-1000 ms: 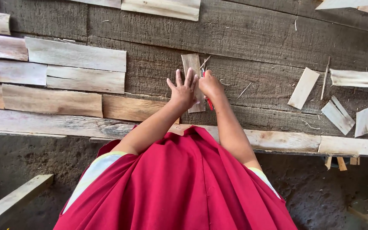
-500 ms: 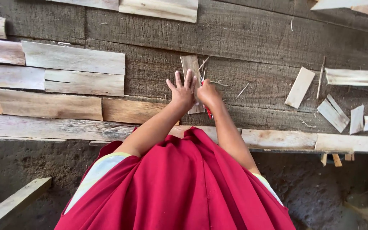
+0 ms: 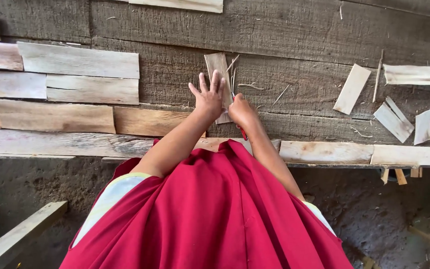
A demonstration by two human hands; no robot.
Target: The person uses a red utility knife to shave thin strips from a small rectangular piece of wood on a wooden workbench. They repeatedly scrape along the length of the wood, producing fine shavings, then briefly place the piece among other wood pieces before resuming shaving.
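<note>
Dark rough plank surface (image 3: pixel 299 35) fills the upper frame; its near edge runs left to right just above the red garment (image 3: pixel 215 214), with dirt floor (image 3: pixel 394 209) below. Pale flat slats (image 3: pixel 78 74) stacked in rows crowd the left side, right up to the near edge. Bare dark wood lies open between that stack and the hands, and again from the hands across to the loose offcuts (image 3: pixel 391 117) at right. Narrow wood strip (image 3: pixel 218 74) lies near upright at centre, well apart from both groups, thin splinters (image 3: pixel 247 85) beside it. Left hand (image 3: pixel 209 97) presses flat on the strip, fingers spread wide. Right hand (image 3: pixel 241 110) is curled tight around a red-handled tool (image 3: pixel 243 132), against the strip's right edge; blade hidden.
</note>
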